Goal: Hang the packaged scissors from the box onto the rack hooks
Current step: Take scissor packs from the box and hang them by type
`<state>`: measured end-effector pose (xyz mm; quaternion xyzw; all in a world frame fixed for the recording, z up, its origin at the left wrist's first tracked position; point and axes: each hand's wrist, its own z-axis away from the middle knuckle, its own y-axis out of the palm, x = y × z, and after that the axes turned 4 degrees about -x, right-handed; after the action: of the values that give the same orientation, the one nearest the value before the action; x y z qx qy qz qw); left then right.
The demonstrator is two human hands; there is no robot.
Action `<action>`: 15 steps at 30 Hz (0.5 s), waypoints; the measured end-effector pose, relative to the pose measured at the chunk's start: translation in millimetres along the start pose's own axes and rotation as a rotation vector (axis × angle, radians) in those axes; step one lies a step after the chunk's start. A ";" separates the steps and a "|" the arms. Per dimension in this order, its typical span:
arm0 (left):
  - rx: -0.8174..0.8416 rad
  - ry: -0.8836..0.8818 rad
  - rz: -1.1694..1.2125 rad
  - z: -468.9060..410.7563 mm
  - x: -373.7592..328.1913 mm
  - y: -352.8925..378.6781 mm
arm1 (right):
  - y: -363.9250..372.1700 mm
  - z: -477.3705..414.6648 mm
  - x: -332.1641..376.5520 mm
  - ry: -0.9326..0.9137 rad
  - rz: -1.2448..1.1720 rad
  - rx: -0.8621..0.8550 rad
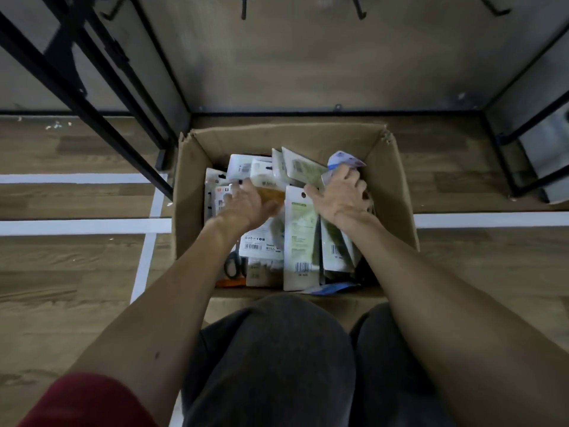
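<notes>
An open cardboard box (187, 192) stands on the floor in front of my knees, filled with several packaged scissors (300, 238) in white and green cards. My left hand (249, 204) reaches into the left half and holds a pack with an orange-yellow front (271, 194). My right hand (341, 195) is in the right half, its fingers curled round a blue-and-white pack (343, 158) at the top of the pile. Black rack hooks (358, 7) stick out of the panel above the box, with nothing on them.
A black metal rack frame (92, 97) slants down at the left, and another frame leg (505, 155) stands at the right. White tape lines (86, 226) cross the wooden floor. My knees in grey trousers (271, 349) are just below the box.
</notes>
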<state>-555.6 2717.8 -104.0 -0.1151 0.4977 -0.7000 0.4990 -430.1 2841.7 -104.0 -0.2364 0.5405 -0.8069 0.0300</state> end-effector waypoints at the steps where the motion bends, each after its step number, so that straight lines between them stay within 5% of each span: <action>1: 0.054 -0.042 0.014 -0.1 4.3 5.8 | 2.5 -3.8 -6.6 0.068 -0.036 0.072; 6: 0.123 -0.131 0.303 8.6 7.4 21.3 | -6.6 1.0 -24.0 0.062 0.088 0.330; 15: 0.232 -0.062 0.692 24.2 -21.5 11.7 | -0.1 -3.8 -10.4 -0.014 0.160 0.380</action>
<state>-522.7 2721.1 -94.7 0.0963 0.4092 -0.5376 0.7310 -422.4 2848.1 -108.7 -0.1883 0.3955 -0.8877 0.1417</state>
